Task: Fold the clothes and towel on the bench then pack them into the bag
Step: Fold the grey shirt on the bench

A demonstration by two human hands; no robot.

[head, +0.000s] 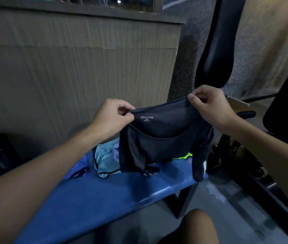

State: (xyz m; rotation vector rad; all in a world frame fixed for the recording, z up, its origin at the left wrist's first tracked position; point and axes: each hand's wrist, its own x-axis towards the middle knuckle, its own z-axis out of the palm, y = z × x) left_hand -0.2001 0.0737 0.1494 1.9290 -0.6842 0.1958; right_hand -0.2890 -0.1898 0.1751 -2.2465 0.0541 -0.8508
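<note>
Your left hand (112, 114) and right hand (210, 104) each pinch shut on neckline of dark navy sports shirt (159, 138). Shirt hangs below fingers, collar edge running hand to hand, hem brushing blue bench (104, 194). Lower straight down to lay flat.

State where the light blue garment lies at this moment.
In the head view, the light blue garment lies crumpled on the blue bench, left of the dark shirt and below the left hand.
</note>
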